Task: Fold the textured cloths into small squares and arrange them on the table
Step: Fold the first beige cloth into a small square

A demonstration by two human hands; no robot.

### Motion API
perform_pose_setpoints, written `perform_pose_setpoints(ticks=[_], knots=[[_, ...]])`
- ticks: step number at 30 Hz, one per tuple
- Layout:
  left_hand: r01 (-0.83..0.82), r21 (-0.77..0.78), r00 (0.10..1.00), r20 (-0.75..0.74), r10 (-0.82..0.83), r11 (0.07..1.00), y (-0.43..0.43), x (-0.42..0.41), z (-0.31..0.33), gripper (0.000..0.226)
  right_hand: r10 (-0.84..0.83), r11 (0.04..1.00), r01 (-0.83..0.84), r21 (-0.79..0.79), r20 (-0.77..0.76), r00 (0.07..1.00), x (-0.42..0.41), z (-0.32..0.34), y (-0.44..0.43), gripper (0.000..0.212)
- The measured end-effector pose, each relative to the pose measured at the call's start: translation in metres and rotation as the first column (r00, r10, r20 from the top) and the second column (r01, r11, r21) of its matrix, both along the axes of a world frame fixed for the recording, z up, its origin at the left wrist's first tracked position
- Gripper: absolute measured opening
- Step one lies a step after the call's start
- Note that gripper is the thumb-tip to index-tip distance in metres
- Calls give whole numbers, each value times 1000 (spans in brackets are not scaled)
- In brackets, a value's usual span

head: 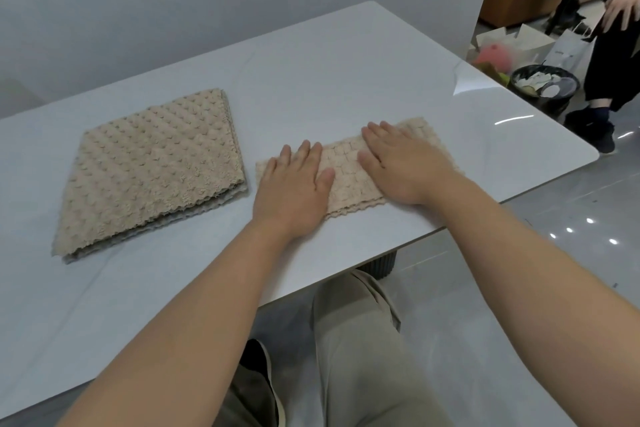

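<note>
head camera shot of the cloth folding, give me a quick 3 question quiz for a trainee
1. True or false: the left hand and the right hand both lie flat on the narrow cloth.
2. Where does the bigger cloth stack lie on the table? A) to the person's left of the narrow cloth B) to its right C) on top of it
3. Short answer: what round black thing stands on the floor past the table's right edge?

Key: 1 true; 2 A; 3 a bin.
</note>
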State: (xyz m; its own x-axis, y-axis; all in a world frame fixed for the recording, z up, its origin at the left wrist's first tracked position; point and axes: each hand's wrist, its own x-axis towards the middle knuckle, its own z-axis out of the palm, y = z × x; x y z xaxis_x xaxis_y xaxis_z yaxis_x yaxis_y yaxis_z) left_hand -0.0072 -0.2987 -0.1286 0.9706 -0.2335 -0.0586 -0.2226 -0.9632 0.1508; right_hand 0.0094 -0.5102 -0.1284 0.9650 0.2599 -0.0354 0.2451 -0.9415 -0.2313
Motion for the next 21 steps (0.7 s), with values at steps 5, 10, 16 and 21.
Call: perform_pose_setpoints(ticks=[5,10,16,21], knots=[[-112,-10,994,-6,112,994,9,-4,-1,74,-104,995,104,5,-10,995,9,-2,-22,67],[-213,7,976,-38,213,977,12,-11,2,76,-186,982,186,-36,-10,982,14,4,-29,69],[-8,-54,994,109,14,998,-20,-2,15,60,55,998,-47,-51,154,986,1,22,8,59],[16,-2,999,49,-16,1000,-15,0,-5,61,33,999,-32,-15,68,997,-7,-3,10,60]])
